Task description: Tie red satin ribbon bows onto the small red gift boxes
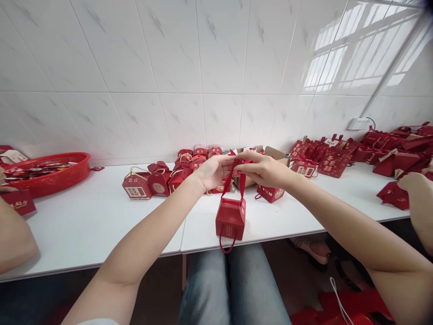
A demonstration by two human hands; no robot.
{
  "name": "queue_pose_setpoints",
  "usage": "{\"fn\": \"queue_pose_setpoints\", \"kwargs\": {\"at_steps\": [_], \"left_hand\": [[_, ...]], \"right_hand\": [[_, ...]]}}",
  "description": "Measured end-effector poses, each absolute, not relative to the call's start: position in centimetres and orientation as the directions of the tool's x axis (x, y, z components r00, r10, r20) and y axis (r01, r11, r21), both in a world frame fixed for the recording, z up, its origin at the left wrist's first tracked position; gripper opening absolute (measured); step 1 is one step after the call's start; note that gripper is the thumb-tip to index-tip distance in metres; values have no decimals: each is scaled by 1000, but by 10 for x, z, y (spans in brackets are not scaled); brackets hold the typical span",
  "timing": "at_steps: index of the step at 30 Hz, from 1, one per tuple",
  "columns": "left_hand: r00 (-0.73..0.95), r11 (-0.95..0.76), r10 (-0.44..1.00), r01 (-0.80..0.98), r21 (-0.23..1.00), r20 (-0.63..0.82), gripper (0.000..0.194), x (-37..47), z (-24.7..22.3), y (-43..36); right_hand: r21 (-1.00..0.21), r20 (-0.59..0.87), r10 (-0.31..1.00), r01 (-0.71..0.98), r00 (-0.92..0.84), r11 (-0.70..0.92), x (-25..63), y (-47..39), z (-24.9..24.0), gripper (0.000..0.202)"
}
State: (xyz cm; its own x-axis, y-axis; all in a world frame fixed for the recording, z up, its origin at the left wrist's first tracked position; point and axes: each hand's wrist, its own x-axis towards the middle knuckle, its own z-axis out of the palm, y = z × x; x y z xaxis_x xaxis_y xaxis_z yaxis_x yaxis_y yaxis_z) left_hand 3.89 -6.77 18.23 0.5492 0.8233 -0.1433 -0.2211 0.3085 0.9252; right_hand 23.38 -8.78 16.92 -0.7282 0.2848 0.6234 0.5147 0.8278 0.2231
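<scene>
A small red gift box (230, 218) stands on the white table in front of me, near its front edge. Red ribbon (241, 187) rises from the box top in two strands up to my fingers. My left hand (216, 171) comes in from the left, palm partly showing, its fingers closed around the ribbon. From the right, my right hand (263, 169) pinches the ribbon's upper part, its fingers meeting those of the left. The fingers partly hide the ribbon's top. A thin red cord loop (227, 249) hangs from the box's near side over the table edge.
Red gift boxes (137, 186) with cord handles stand behind my hands, beside an open cardboard carton (275, 154). A red basin (61, 180) with packets sits left. More red bags (334, 160) fill the right. Other people's arms (419, 198) reach in at both sides.
</scene>
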Motion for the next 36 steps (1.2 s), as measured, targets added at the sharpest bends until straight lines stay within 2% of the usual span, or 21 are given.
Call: {"fn": "queue_pose_setpoints", "kwargs": {"at_steps": [6, 14, 17, 19, 24, 30, 32, 33, 34, 36], "left_hand": [[573, 287, 808, -176, 941, -139, 8, 38, 182, -60], [641, 161, 766, -129, 978, -41, 16, 38, 177, -61], [605, 108, 796, -105, 989, -22, 14, 39, 178, -62], [546, 6, 837, -88, 996, 43, 14, 40, 179, -64], [443, -227, 874, 6, 974, 201, 19, 40, 178, -67], [310, -287, 917, 81, 954, 250, 28, 22, 144, -62], [220, -314, 937, 187, 931, 272, 30, 8, 120, -56], [153, -325, 945, 306, 895, 290, 31, 0, 106, -53], [90, -304, 951, 461, 834, 297, 33, -8, 92, -50], [27, -244, 960, 569, 785, 279, 31, -26, 67, -46]], "right_hand": [[201, 654, 265, 500, -709, 842, 234, -89, 167, 28], [179, 741, 166, 430, -650, 885, 233, -91, 160, 23], [148, 743, 169, 405, -647, 902, 233, -91, 159, 22], [114, 740, 179, 382, -649, 917, 234, -90, 159, 23], [-107, 736, 315, 356, -599, 928, 236, -96, 157, 21], [-446, 721, 556, 337, -413, 829, 252, -125, 117, 21], [-568, 679, 649, 314, -344, 761, 260, -138, 89, 20], [-626, 644, 699, 310, -311, 716, 265, -145, 74, 20], [-682, 610, 750, 312, -256, 661, 270, -152, 59, 19], [-785, 520, 845, 320, -126, 531, 280, -167, 31, 21]]}}
